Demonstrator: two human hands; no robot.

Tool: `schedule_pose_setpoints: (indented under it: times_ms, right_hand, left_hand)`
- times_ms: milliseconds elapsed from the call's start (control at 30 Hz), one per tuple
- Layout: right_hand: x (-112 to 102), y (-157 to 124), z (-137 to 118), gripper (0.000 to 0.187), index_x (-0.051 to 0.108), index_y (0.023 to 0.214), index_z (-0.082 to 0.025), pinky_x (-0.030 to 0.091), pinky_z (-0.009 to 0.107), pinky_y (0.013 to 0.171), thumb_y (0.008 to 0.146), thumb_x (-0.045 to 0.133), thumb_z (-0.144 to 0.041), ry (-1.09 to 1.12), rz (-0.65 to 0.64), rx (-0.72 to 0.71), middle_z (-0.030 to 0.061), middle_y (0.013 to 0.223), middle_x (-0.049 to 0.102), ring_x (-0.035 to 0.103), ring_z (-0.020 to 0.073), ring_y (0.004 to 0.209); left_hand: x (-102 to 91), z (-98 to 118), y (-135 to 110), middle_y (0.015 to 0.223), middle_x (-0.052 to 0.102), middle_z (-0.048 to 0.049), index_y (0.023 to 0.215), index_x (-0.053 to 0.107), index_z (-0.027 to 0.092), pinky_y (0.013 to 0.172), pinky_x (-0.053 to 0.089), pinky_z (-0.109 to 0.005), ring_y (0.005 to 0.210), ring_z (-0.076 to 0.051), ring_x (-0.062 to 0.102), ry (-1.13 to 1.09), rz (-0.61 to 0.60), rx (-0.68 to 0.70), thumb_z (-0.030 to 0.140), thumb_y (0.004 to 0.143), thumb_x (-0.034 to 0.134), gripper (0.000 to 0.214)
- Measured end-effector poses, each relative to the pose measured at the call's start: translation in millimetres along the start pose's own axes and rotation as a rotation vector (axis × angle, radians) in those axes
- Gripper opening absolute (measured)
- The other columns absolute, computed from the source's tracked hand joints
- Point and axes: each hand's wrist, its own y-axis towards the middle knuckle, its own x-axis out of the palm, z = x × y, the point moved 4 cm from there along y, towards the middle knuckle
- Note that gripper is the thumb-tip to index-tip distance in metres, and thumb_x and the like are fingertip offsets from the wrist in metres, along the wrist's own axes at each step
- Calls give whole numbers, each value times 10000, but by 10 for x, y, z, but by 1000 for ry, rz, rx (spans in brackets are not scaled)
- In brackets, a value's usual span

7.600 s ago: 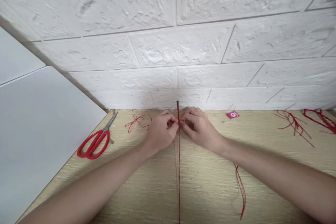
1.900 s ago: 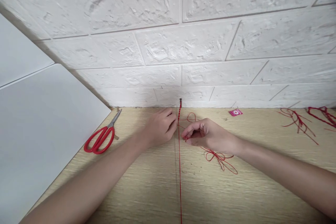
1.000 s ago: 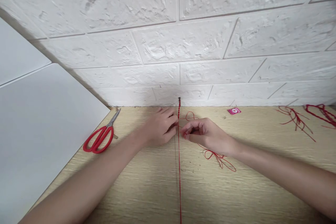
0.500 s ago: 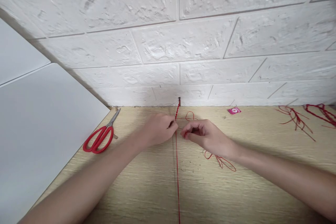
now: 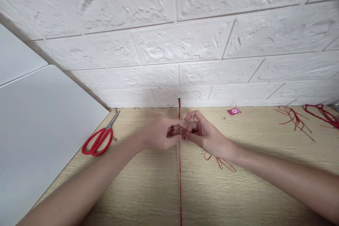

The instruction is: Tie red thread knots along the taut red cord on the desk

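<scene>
A taut red cord [image 5: 180, 176] runs from a pin at the wall's foot [image 5: 179, 100] straight toward me over the wooden table [image 5: 148, 190]. Its top stretch is knotted into a short braid [image 5: 179, 113]. My left hand [image 5: 160, 134] and my right hand [image 5: 202, 132] meet at the cord just below the braid, both with fingertips pinched on thin red thread beside it. Loose red thread [image 5: 221, 161] trails from under my right wrist onto the table.
Red-handled scissors [image 5: 97, 140] lie at the left by a white board [image 5: 39, 123]. A small pink tag [image 5: 234, 111] rests near the wall. More red thread scraps [image 5: 295, 119] and a red cord bundle [image 5: 324, 114] sit far right. A white brick wall stands behind.
My right hand moved left and up to the cord, and the thread loop behind it is now covered. The loose thread slid left with it. My left hand's fingers curled in.
</scene>
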Motion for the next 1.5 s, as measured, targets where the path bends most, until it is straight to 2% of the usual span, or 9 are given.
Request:
schedule_pose_setpoints:
  times_ms: [233,567,733,867,967,1033,1200,1333,1500]
  right_hand:
    - [-11,7,3,470,351,1217,-297,344,235,538,850,605,-150,33,-2,45,-76,717,600,500,122,623]
    - [-24,24,0,410,395,1201,-289,360,257,568,864,603,-180,18,-24,34,-57,739,616,521,131,653]
    - [-29,26,12,339,452,1165,-272,370,266,584,868,595,-193,-56,-21,38,-41,763,634,537,136,668]
    - [-19,14,-4,308,484,1144,-257,399,277,629,864,587,-182,-81,-11,33,-26,785,645,564,144,713]
    - [-17,6,-14,317,483,1152,-251,398,276,623,861,584,-179,-76,-6,36,-21,785,648,561,144,702]
    - [-16,2,-17,325,478,1160,-249,390,272,604,861,586,-184,-64,-9,40,-20,782,648,551,141,680]
    - [-22,-7,-7,332,461,1170,-262,379,261,580,870,592,-209,-39,-8,45,-33,766,642,525,131,641]
    - [-24,3,17,339,444,1166,-268,388,259,594,872,606,-224,-22,-3,45,-40,757,640,545,137,664]
    - [-17,10,-3,212,531,1061,-236,400,265,609,864,605,-212,-76,1,22,-17,773,643,575,146,706]
  left_hand:
    - [-12,22,27,690,586,6,925,769,184,564,354,-237,600,-86,481,51,71,118,196,889,602,171]
    - [-55,37,16,673,585,22,806,684,147,551,366,-224,579,-75,484,137,69,70,163,800,623,63]
    - [-74,-29,26,608,549,40,733,632,152,515,336,-207,546,-70,436,-71,-10,-143,193,792,591,82]
    - [-67,-99,49,608,561,26,669,582,151,513,354,-204,544,-77,464,-278,-77,-233,200,794,553,137]
    - [-96,-164,60,605,567,11,658,565,149,504,365,-208,535,-83,480,-381,-39,-248,240,823,534,190]
    - [-116,-184,58,630,560,15,744,599,147,494,352,-209,533,-81,469,-418,9,-229,243,818,555,128]
    - [-83,-124,35,703,552,29,1016,653,168,556,371,-221,604,-87,472,-251,2,-126,206,792,657,228]
    - [-85,-119,39,761,591,-1,943,714,174,589,384,-236,641,-97,486,-72,34,-76,289,846,665,158]
    - [-131,-124,60,778,605,-15,899,756,183,617,387,-249,675,-109,510,-2,86,-16,356,893,651,203]
